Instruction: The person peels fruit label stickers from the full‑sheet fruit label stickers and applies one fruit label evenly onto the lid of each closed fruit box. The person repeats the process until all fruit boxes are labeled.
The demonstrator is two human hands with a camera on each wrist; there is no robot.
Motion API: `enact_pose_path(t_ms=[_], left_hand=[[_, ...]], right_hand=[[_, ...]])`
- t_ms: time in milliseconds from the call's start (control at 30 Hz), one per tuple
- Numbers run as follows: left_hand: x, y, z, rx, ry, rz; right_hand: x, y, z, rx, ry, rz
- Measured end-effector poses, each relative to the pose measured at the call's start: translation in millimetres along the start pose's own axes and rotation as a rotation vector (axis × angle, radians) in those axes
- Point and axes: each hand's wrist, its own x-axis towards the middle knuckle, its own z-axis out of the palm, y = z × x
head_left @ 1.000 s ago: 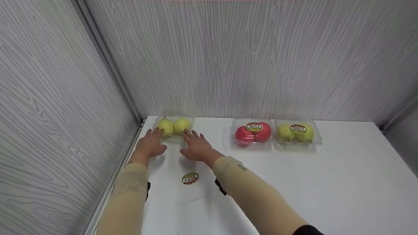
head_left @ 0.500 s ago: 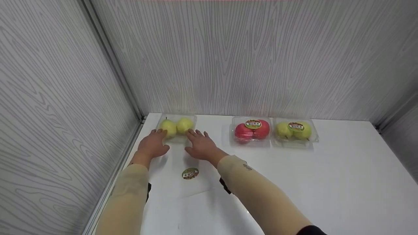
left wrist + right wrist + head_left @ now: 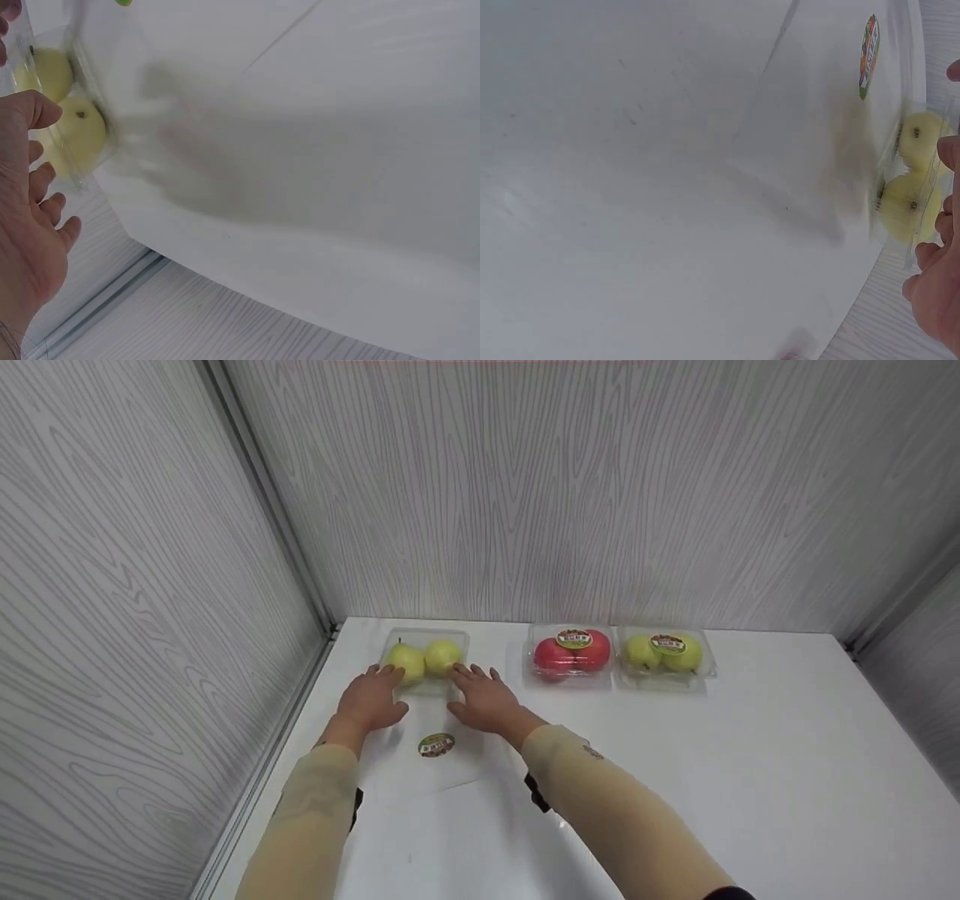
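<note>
Clear plastic fruit box (image 3: 427, 632), left of centre in the head frame. Lies on the white tabletop (image 3: 675, 780), close to the back wall panel (image 3: 487, 495). Holds two yellow-green pears (image 3: 406, 661) side by side. Has the left hand (image 3: 370, 699) at its lower left and the right hand (image 3: 486, 701) at its lower right, both with fingers spread and thumbs out toward each other. Shows at the left edge of the left wrist frame and the right edge of the right wrist frame, fingers loosely bent beside it. Cannot tell whether every fingertip touches the plastic. Just below, between the beige sleeves (image 3: 300, 825), an oval label (image 3: 436, 745) in green, red and white. Farther right in the head frame, well apart from both hands, a box of red apples (image 3: 535, 633), then right beside it a box of yellow-green fruit (image 3: 660, 682), each with an oval sticker (image 3: 574, 639) on top
</note>
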Motion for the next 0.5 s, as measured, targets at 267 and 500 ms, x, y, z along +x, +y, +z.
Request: enact_pose_path(t_ms=[267,500], left_hand=[[-11.1,17.3,7.7,-0.008,-0.032,0.024],[-21.7,37.0,11.0,0.000,-0.042,0.043]], right_hand=[[-27.3,11.8,-4.4,0.000,0.042,-0.032],[-48.6,21.2,-6.0,-0.012,0.066,-0.038]])
